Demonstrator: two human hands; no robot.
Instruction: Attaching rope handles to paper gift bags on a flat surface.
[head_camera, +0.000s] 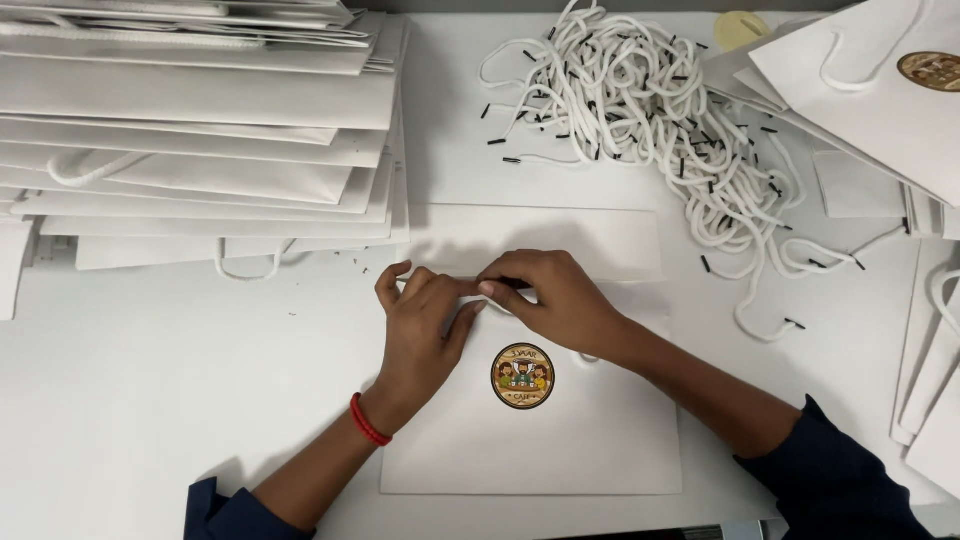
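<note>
A: Largest first: what is at risk on the white table (150, 400)?

B: The stack of flat white bags (200, 130) at upper left is fanned unevenly; a nudge could slide it. The tangle of white cord handles (650, 110) with black tips at upper centre may snag, so that pulling one cord drags several.

A: And the bag being worked on?

B: The flat white paper bag (560, 430) with a round sticker (522, 375) lies directly before the person. The left hand (420, 320) presses its top edge, fingers together. The right hand (550, 295) pinches a black-tipped cord end (500, 286) there. A hard tug could tear the paper at the edge.

A: Contents?

B: Every bag lies folded flat; the interiors are hidden. More bags (880, 100) lie at right.
</note>
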